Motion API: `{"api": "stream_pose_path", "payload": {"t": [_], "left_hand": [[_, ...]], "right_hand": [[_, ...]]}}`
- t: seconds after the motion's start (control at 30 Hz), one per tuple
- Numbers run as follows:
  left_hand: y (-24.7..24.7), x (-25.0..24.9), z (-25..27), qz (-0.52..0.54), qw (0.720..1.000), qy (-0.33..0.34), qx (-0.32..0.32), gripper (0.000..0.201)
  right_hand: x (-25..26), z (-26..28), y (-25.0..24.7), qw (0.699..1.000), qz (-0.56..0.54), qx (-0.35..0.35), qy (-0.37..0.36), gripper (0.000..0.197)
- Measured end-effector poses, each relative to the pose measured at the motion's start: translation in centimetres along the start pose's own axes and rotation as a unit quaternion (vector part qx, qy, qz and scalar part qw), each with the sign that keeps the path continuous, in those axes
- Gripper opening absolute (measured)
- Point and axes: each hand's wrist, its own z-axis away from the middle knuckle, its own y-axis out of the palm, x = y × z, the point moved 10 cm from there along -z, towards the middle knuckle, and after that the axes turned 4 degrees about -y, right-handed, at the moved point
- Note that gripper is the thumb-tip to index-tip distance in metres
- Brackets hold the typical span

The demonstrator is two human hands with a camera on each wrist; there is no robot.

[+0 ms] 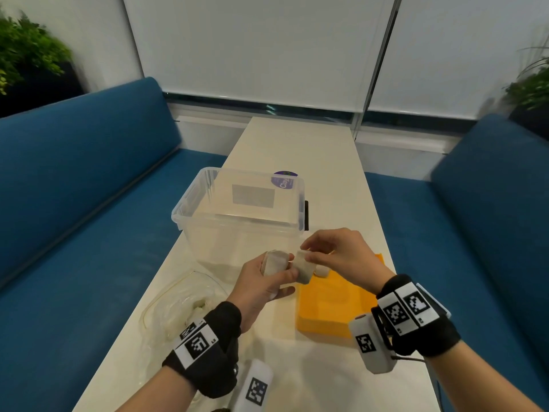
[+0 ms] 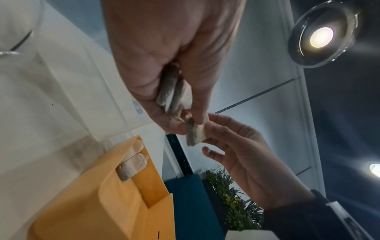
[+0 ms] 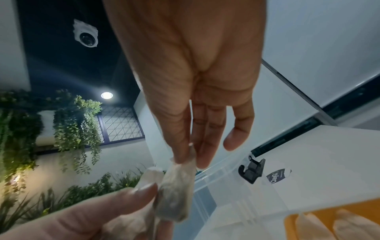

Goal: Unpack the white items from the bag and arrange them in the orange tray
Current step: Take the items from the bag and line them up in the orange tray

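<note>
Small white paper pouches (image 1: 274,262) fill the curled left hand (image 1: 261,285) in the head view, while the right hand (image 1: 338,257) pinches another pouch (image 1: 306,267) beside it, above the orange plastic tray (image 1: 332,307). From the left wrist, two more pouches (image 2: 133,165) lie in that tray below both hands. From the right wrist, thumb and forefinger pinch the pouch's top edge, other fingers straight.

Long white surface (image 1: 297,150) carried a clear plastic bin (image 1: 237,221) just beyond the fingers (image 1: 285,275), an orange tray (image 1: 332,307) under them, and a crumpled clear bag (image 1: 184,304) to their left.
</note>
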Motion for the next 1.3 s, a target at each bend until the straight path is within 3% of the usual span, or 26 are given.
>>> {"api": "stream_pose_path", "payload": {"t": [0.13,0.33,0.6,0.8,1.07,1.3], "left_hand": [[0.0,0.3,-0.6,0.027,0.999,-0.022,-0.009,0.034],[-0.7,1.0,-0.6,0.041,0.998,-0.037,-0.022,0.030],[-1.7,1.8,-0.4,0.039,0.998,-0.041,-0.035,0.033],[-2.8,2.1,-0.4,0.036,0.997,-0.043,-0.055,0.033],[-3.6,2.5,-0.2,0.049,0.996,-0.049,-0.064,0.031],[-3.2,2.4,-0.2,0.031,0.996,-0.056,-0.067,0.031]], "right_hand": [[-2.0,-0.4,-1.7,0.999,0.032,-0.014,0.018,0.017],[-8.4,-1.7,-3.8,0.987,0.119,-0.034,0.099,0.013],[-16.0,-2.5,0.3,0.949,0.232,0.068,0.201,0.009],[-17.5,-3.0,2.5,0.930,0.279,0.120,0.205,0.018],[-17.9,-3.5,1.9,0.922,0.315,0.076,0.212,0.019],[-18.3,-3.6,2.0,0.931,0.291,0.058,0.210,0.016]]}}
